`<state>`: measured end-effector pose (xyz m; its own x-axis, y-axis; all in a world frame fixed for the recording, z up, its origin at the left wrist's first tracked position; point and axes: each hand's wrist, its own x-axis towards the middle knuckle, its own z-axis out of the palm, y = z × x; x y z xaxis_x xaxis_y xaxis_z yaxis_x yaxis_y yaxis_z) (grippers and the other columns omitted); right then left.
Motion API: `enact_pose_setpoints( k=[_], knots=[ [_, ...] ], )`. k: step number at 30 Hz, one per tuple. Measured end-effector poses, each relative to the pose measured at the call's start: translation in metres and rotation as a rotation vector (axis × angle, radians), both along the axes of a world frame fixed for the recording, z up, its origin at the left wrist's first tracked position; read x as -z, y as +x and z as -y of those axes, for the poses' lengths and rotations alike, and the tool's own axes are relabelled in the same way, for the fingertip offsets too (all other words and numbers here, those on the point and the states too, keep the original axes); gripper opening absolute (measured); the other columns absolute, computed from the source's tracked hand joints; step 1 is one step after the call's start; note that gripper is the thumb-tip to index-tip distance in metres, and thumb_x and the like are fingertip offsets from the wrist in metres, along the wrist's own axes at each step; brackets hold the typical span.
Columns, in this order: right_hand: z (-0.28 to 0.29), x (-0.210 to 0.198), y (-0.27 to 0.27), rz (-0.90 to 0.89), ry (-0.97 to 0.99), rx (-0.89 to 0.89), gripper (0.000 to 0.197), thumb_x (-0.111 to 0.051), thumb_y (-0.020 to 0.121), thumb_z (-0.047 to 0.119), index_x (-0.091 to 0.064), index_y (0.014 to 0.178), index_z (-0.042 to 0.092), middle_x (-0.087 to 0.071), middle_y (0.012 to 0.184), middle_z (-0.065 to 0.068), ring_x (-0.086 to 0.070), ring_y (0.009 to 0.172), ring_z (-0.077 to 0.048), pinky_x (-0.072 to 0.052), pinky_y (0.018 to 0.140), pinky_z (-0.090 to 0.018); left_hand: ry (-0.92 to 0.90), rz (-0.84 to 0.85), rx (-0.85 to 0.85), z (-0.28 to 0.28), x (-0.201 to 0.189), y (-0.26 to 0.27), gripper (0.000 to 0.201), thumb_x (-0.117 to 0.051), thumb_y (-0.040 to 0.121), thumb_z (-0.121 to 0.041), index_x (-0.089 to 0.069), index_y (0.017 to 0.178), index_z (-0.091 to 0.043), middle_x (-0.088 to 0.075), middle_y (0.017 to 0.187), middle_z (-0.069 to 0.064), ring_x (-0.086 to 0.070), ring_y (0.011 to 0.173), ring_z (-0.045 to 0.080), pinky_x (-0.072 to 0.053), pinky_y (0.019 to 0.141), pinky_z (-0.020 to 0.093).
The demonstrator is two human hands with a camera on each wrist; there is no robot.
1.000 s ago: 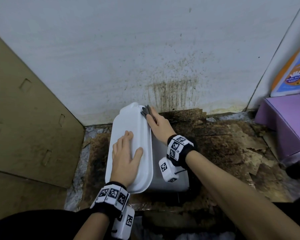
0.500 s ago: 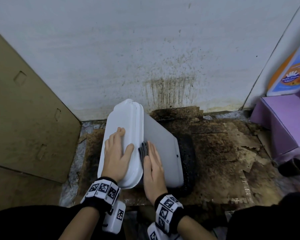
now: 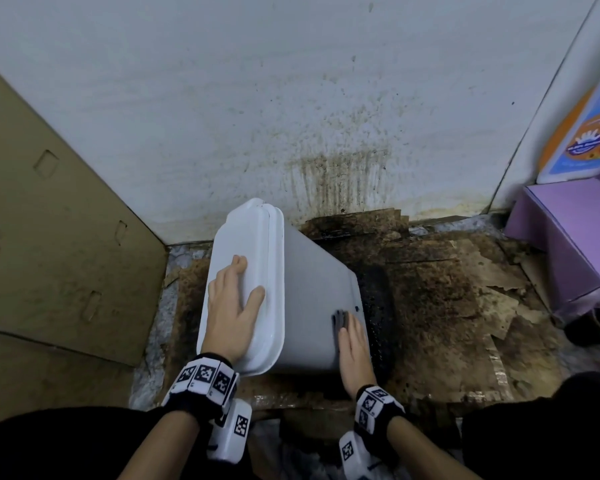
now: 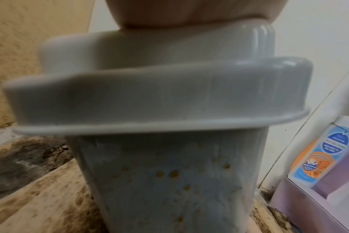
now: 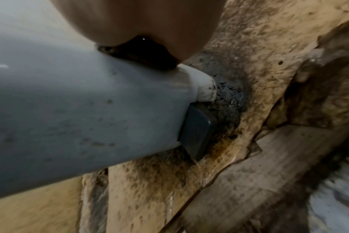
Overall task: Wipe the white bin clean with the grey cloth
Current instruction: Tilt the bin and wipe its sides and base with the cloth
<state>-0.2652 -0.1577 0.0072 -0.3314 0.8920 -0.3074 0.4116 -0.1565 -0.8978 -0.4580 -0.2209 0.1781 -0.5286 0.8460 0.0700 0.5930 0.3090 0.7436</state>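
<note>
Head view: white bin [image 3: 312, 306] stands on stained, peeling cardboard flooring [image 3: 447, 306] close to a spattered white wall [image 3: 291, 98], top tipped toward the left. Left hand [image 3: 231, 303] lies flat on the lid [image 3: 257, 244], fingers extended and close together, thumb spread toward the lid's right edge. Right hand [image 3: 352, 348] lies flat against the bin's side wall near its lower edge, fingers straight and together, pressing the folded grey cloth [image 3: 341, 318] onto the plastic; the cloth shows just beyond the fingertips. Brown cardboard sheet [image 3: 49, 237] leans at left. Purple box [image 3: 568, 237] and an orange-and-blue package [image 3: 582, 133] sit at right, well apart from the bin.

Left wrist view: palm [image 4: 169, 14] rests on top of the lid [image 4: 130, 52]; fingers out of sight here. Below the lid rim [image 4: 130, 102] the bin wall [image 4: 169, 181] carries orange-brown specks. The package [image 4: 319, 157] appears at right beside the purple box [image 4: 309, 205].

Right wrist view: heel of the hand [image 5: 139, 20] bears on the dark, wet-looking cloth [image 5: 141, 55], sandwiched against the bin wall [image 5: 70, 110]. Wall shows faint dark spots. A dark foot pedal [image 5: 197, 132] projects at the bin's base, touching blackened cardboard [image 5: 249, 78].
</note>
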Motion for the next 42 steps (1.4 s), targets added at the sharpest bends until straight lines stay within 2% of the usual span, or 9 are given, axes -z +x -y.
enact_pose_setpoints(
  k=[8,11,16,24,28,32,34,38,42],
  knots=[
    [-0.036,0.023,0.004,0.063,-0.089,0.018,0.055,-0.03,0.107,0.032,-0.018,0.157,0.013,-0.014,0.165,-0.004,-0.011,0.152,-0.021,-0.002,0.122,-0.029,0.006,-0.007,0.013,0.001,-0.001,0.001,0.052,-0.05,0.102,-0.028,-0.032,0.151,-0.026,-0.029,0.158,-0.009,-0.019,0.134,-0.007,-0.015,0.114,0.027],
    [-0.054,0.022,0.006,0.046,-0.102,-0.006,0.052,-0.034,0.107,0.027,-0.026,0.154,0.008,-0.024,0.162,-0.008,-0.02,0.148,-0.026,-0.008,0.12,-0.031,0.006,-0.025,0.009,0.001,0.003,-0.001,0.056,-0.046,0.097,-0.039,-0.034,0.15,-0.025,-0.032,0.154,-0.009,-0.021,0.14,0.003,-0.016,0.117,0.031],
    [-0.057,0.024,0.002,0.059,-0.115,0.0,0.055,-0.036,0.106,0.029,-0.022,0.156,0.011,-0.02,0.164,-0.007,-0.017,0.15,-0.027,-0.008,0.124,-0.037,0.005,-0.013,0.012,0.0,0.01,-0.005,0.058,-0.044,0.095,-0.042,-0.033,0.15,-0.025,-0.033,0.151,-0.01,-0.021,0.144,0.011,-0.016,0.118,0.034],
    [-0.023,-0.016,-0.025,0.099,-0.058,-0.022,0.058,-0.027,0.106,0.038,-0.014,0.158,0.015,-0.007,0.166,0.0,-0.002,0.153,-0.017,0.003,0.124,-0.031,0.005,-0.034,0.006,0.001,0.012,-0.009,0.06,-0.043,0.094,-0.042,-0.034,0.15,-0.022,-0.034,0.151,-0.004,-0.023,0.143,0.014,-0.017,0.118,0.033],
    [0.016,-0.065,-0.044,0.012,0.151,-0.004,0.054,-0.02,0.106,0.037,-0.021,0.156,0.016,-0.012,0.157,0.014,-0.004,0.149,-0.007,0.001,0.124,-0.027,0.019,-0.047,0.013,-0.002,0.01,-0.004,0.06,-0.044,0.094,-0.04,-0.036,0.149,-0.019,-0.035,0.15,0.0,-0.024,0.142,0.016,-0.017,0.116,0.031],
    [0.05,-0.087,-0.052,-0.105,0.227,0.0,0.073,-0.004,0.095,0.062,-0.015,0.157,0.025,-0.005,0.159,0.021,0.003,0.149,0.001,0.002,0.122,-0.023,0.008,-0.041,0.001,0.001,0.012,-0.01,0.063,-0.041,0.091,-0.046,-0.035,0.149,-0.02,-0.036,0.148,0.001,-0.025,0.14,0.018,-0.02,0.118,0.037],
    [0.055,-0.08,-0.048,-0.107,0.292,-0.039,0.075,0.0,0.095,0.066,-0.011,0.158,0.027,-0.003,0.163,0.019,0.004,0.15,0.002,0.003,0.121,-0.022,-0.002,-0.041,0.002,0.003,0.012,-0.011,0.064,-0.04,0.091,-0.048,-0.034,0.148,-0.021,-0.036,0.148,0.0,-0.025,0.14,0.019,-0.021,0.119,0.04],
    [0.047,-0.059,-0.033,-0.065,0.336,-0.114,0.058,-0.013,0.104,0.049,-0.008,0.158,0.029,-0.003,0.165,0.017,0.005,0.15,0.0,0.003,0.121,-0.02,-0.001,-0.041,0.009,0.003,0.011,-0.01,0.061,-0.04,0.092,-0.046,-0.034,0.148,-0.022,-0.035,0.149,-0.001,-0.024,0.14,0.018,-0.019,0.117,0.037],
    [0.029,-0.026,-0.021,0.007,0.237,-0.008,0.063,-0.014,0.1,0.052,-0.015,0.158,0.025,-0.01,0.166,0.009,-0.004,0.152,-0.006,-0.003,0.124,-0.029,-0.005,-0.032,-0.004,0.004,0.011,-0.011,0.062,-0.041,0.091,-0.046,-0.034,0.149,-0.022,-0.036,0.148,-0.001,-0.025,0.139,0.016,-0.018,0.116,0.035]
  ],
)
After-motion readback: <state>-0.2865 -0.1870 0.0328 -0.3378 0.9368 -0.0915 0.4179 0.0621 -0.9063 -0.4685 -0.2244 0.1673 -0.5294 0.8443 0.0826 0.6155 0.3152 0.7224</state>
